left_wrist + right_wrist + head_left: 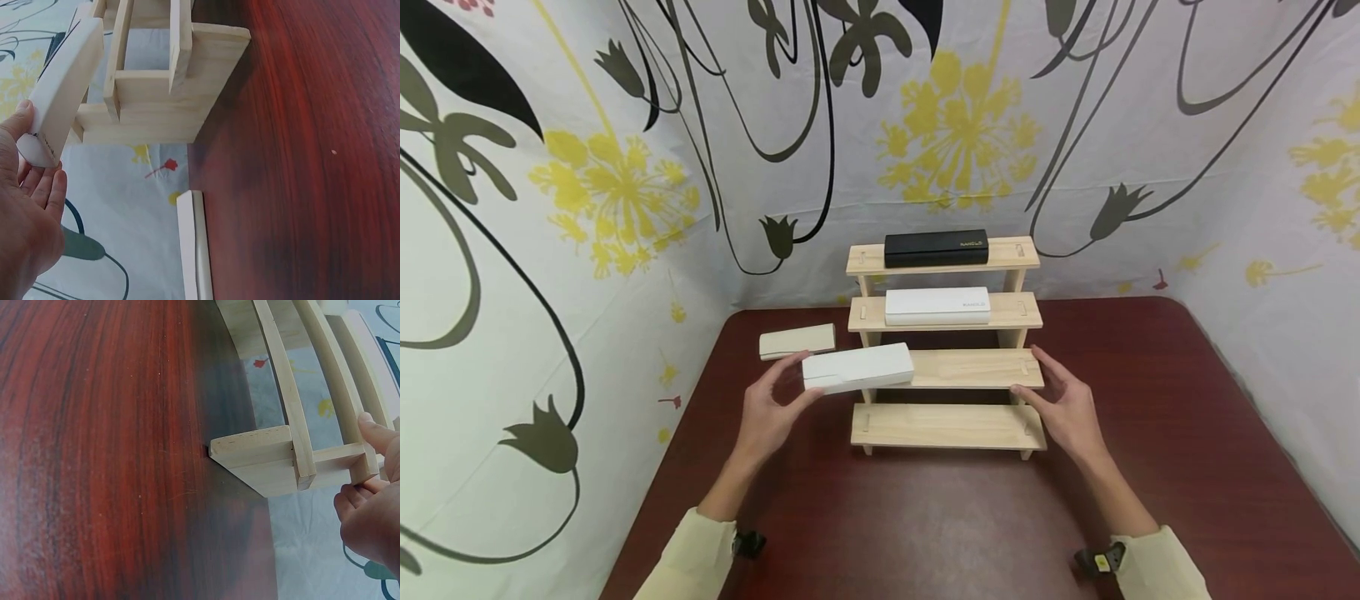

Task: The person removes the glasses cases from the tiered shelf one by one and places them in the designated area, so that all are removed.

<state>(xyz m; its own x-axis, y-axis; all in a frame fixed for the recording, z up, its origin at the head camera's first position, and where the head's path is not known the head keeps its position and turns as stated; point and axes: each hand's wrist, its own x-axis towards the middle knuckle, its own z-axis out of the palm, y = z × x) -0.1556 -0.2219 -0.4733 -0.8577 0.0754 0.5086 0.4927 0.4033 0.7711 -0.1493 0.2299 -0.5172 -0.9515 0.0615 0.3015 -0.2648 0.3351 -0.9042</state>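
My left hand (769, 415) pinches one end of a white glasses case (859, 367), thumb at the front and fingers behind. The case's far end overlaps the left part of the second step from the bottom of a wooden tiered stand (955, 427). In the left wrist view the held case (62, 87) tilts beside the stand. My right hand (1070, 408) grips the right end of that same step, and the right wrist view shows its thumb on top and fingers beneath. A black glasses case (936, 248) lies on the top step, another white case (937, 306) on the step below it.
A cream case (797, 341) lies on the dark red table (955, 508) to the left of the stand. A flower-patterned cloth (820, 150) hangs behind the table and along its sides.
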